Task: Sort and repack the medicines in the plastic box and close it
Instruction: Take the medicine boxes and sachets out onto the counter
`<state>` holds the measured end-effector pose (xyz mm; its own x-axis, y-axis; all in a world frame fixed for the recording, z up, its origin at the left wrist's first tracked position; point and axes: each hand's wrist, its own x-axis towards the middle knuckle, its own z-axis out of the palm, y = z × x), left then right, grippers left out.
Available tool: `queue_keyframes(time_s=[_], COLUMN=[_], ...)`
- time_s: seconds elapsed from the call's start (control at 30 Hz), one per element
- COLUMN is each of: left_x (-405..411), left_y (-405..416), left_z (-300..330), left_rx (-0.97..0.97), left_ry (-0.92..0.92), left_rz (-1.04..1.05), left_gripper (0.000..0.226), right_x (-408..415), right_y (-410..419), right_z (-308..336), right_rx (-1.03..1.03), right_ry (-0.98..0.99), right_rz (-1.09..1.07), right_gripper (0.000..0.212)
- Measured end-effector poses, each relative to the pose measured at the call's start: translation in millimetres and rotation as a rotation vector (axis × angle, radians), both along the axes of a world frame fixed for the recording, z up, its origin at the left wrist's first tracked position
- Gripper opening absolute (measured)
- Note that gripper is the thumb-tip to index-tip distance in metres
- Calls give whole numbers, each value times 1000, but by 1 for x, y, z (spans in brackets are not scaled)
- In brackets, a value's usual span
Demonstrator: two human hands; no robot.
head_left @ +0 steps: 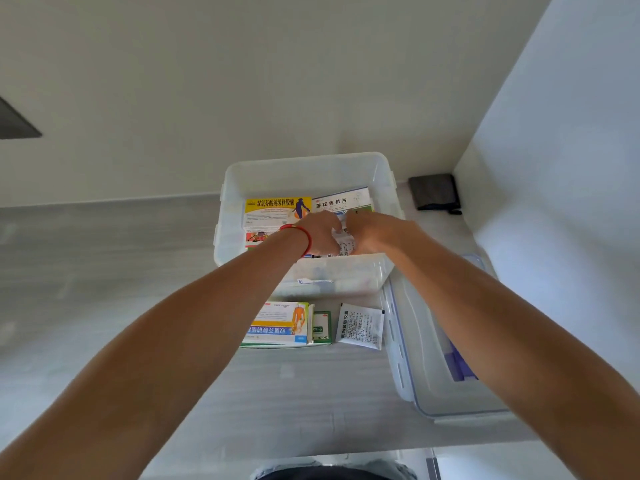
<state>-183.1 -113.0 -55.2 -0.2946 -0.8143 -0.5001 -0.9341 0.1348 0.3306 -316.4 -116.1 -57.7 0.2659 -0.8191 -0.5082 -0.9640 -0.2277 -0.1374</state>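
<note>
From the head camera, both bare forearms reach forward into the translucent white rectangular plastic box (228, 188), which stands open on the grey wood-grain counter (104, 258) against the pale wall. The left hand (320, 235), with a red cord bracelet (300, 233) on its wrist, and the right hand (369, 232) meet over the near middle of the box, their fingers curled round a white printed medicine sachet (344, 244) held between them; its small black print is too fine to read. Just beyond the left hand, inside the box, lies a yellow carton with a blue human figure (277, 207), headed in red Chinese characters 双氯芬酸钠缓释胶囊; just beyond the right hand lies a white carton with a blue edge (341, 200) marked 莲花青桔片. Under the left wrist part of a red and white pack (254, 237) shows. Nearer than both hands, outside the box, three items lie in a row on the counter: a white, yellow and blue carton with an orange body figure (277, 323), a small green pack (321, 327) and a second white printed sachet (362, 327), all with writing turned upside down. Below the right forearm the clear plastic lid with blue trim (415, 358) lies flat on the counter beside the box. Far right of the right hand, a dark flat wallet-like object (434, 191) rests by the wall
</note>
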Motion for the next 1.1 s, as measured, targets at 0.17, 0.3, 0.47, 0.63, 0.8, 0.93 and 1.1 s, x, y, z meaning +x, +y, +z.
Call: queue_keyframes(time_s=[0.17, 0.3, 0.47, 0.63, 0.8, 0.93, 1.1], left_x=[8, 9, 10, 22, 32, 32, 16], left_y=[1, 1, 4, 14, 38, 79, 139], left_z=[-1, -5, -4, 19, 70, 92, 50], left_rx=[-2, 61, 2, -11, -420, -423, -231], left_ry=[60, 105, 77, 343, 717, 898, 952], left_rz=[40, 78, -17, 149, 303, 284, 339], left_gripper=[64, 71, 35, 26, 26, 32, 33], right_x=[-4, -6, -7, -14, -34, -54, -74], right_y=[-1, -3, 1, 13, 40, 81, 139], right_z=[-7, -5, 3, 41, 101, 125, 97], right_rx=[-76, -13, -36, -158, -403, -300, -121], right_ry=[-2, 11, -1, -126, -484, -738, -700], right_rz=[28, 32, 62, 39, -100, -179, -180], right_gripper=[50, 40, 38, 49, 47, 44, 50])
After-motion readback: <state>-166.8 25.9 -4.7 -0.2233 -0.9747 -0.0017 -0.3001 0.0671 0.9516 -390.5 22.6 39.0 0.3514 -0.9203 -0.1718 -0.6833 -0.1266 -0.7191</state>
